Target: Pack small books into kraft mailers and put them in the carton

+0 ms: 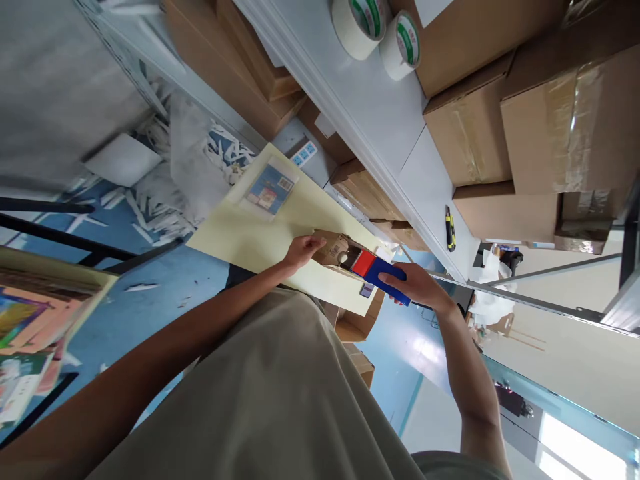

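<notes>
A small brown cardboard box [333, 250] lies on the pale yellow tabletop [295, 233], open at its right end. My left hand [303, 252] is closed on the box's left end, with the fingertips at its edge. In my right hand [413, 283] is a long, flat-sided blue and red box [380, 275]. The fingers are wrapped round its blue part, while its red end meets the open end of the cardboard box. How far the red end reaches inside I cannot tell. Something small and pale shows in the cardboard opening.
A clear packet with a blue printed card [270, 188] lies farther left on the table, and a phone [367, 289] near its right end. The shelf above bears tape rolls [400, 47], a yellow-black utility knife [450, 229] and cartons [470, 147]. White scraps [160, 207] litter the floor.
</notes>
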Motion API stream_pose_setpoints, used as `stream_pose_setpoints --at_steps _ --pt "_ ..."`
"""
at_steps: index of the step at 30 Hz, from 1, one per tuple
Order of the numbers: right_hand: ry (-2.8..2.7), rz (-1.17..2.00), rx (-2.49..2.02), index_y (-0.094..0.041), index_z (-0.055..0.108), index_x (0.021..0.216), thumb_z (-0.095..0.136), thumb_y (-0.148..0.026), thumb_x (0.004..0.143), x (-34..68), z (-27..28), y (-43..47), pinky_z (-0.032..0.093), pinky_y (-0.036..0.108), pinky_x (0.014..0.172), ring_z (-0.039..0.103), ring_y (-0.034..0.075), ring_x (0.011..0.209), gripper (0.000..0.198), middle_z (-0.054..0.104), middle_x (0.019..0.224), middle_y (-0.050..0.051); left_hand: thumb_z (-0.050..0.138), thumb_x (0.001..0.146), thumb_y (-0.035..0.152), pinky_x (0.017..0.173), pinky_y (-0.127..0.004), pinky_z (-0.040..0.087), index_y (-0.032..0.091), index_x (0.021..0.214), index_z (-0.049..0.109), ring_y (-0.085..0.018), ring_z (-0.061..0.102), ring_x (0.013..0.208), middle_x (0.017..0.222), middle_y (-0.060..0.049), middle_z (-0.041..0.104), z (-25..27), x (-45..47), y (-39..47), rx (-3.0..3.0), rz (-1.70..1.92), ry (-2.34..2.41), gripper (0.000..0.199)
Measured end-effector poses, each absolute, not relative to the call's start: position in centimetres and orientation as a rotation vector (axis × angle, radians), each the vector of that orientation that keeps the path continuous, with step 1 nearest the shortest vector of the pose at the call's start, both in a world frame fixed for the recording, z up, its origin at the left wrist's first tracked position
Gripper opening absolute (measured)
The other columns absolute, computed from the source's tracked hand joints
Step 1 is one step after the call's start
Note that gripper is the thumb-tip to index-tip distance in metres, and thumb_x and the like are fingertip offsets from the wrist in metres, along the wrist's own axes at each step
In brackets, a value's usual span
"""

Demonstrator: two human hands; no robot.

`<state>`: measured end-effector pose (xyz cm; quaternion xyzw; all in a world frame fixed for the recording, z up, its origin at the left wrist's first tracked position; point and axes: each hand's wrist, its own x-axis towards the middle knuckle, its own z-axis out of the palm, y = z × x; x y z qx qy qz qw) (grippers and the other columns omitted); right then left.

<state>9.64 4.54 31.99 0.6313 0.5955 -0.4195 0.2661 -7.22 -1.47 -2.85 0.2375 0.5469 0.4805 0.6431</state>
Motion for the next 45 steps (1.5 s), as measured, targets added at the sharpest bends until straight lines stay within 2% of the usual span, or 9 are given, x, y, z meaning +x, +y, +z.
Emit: stream_pose_setpoints --at_steps 5,11,15,17,20,23,30,34,45 --pt "1.624 -1.134 1.720 -0.022 0.063 0.088 0.069 -0.086 0.090 9.8 31.1 4.5 0.052 0.026 0.046 0.071 0.018 0.051 0.063 0.076 0.068 0.004 0.075 0.085 0.050 0.076 -0.032 0.055 0.018 0.087 0.078 -0.023 0.072 0.082 0.086 -0.007 0.079 -3.3 -5.7 -1.5 0.546 1.120 1.245 0.033" --pt "1.629 -1.152 1.724 -0.022 0.062 0.087 0.069 -0.087 0.089 9.6 30.8 4.1 0.052 0.026 0.046 0.071 0.017 0.052 0.065 0.077 0.070 0.004 0.075 0.090 0.045 0.076 -0.032 0.056 0.017 0.107 0.076 -0.019 0.066 0.077 0.100 -0.009 0.075 -3.6 -5.0 -2.2 0.680 1.153 1.438 0.033" --pt "1.638 -1.145 1.697 -0.022 0.063 0.089 0.067 -0.087 0.090 9.4 31.5 4.0 0.049 0.025 0.045 0.070 0.017 0.054 0.065 0.077 0.070 0.004 0.078 0.089 0.046 0.080 -0.037 0.060 0.018 0.140 0.066 -0.019 0.069 0.082 0.116 -0.011 0.073 -3.7 -5.7 -3.0 0.689 1.054 1.481 0.060" --pt "1.633 -1.140 1.701 -0.022 0.064 0.090 0.066 -0.087 0.089 9.4 31.9 4.0 0.049 0.025 0.046 0.070 0.017 0.054 0.066 0.078 0.071 0.004 0.082 0.087 0.055 0.094 -0.042 0.062 0.019 0.152 0.059 -0.028 0.073 0.110 0.136 -0.017 0.069 -2.9 -6.7 -3.3 0.791 1.062 1.407 0.078" --pt "1.626 -1.129 1.695 -0.022 0.064 0.089 0.065 -0.087 0.090 9.6 32.4 4.1 0.048 0.026 0.047 0.070 0.018 0.055 0.065 0.078 0.072 0.005 0.098 0.065 0.069 0.124 -0.054 0.047 0.023 0.172 0.037 -0.043 0.043 0.159 0.174 -0.022 0.040 -0.9 -8.4 -3.3 1.169 1.107 1.188 0.132" --pt "1.645 -1.092 1.667 -0.022 0.064 0.088 0.066 -0.086 0.091 9.5 32.6 4.2 0.048 0.028 0.050 0.071 0.019 0.058 0.064 0.077 0.072 0.005 0.105 0.056 0.064 0.135 -0.059 0.031 0.023 0.177 0.025 -0.049 0.022 0.169 0.183 -0.023 0.023 1.3 -9.2 -2.2 1.513 1.079 0.981 0.151" --pt "1.749 -0.887 1.539 -0.021 0.067 0.088 0.063 -0.081 0.094 8.2 32.0 4.0 0.041 0.031 0.057 0.068 0.020 0.066 0.060 0.074 0.076 0.005 0.094 0.075 0.031 0.130 -0.050 0.039 0.022 0.151 0.062 -0.039 0.051 0.154 0.153 -0.015 0.067 3.4 -7.8 0.7 1.769 1.045 0.889 0.083" --pt "1.795 -0.836 1.497 -0.022 0.064 0.085 0.061 -0.083 0.094 7.7 31.9 3.8 0.038 0.031 0.058 0.065 0.018 0.065 0.062 0.071 0.074 0.004 0.085 0.077 0.018 0.120 -0.048 0.047 0.022 0.123 0.074 -0.034 0.066 0.133 0.130 -0.012 0.076 3.0 -7.3 0.8 1.834 1.030 0.892 0.048" --pt "1.789 -0.775 1.463 -0.023 0.062 0.079 0.056 -0.089 0.094 9.0 31.6 4.0 0.037 0.031 0.057 0.064 0.019 0.061 0.068 0.070 0.068 0.004 0.083 0.085 0.022 0.121 -0.052 0.044 0.024 0.106 0.078 -0.035 0.057 0.145 0.135 -0.009 0.077 1.6 -7.5 -0.3 1.827 0.941 1.035 0.022"
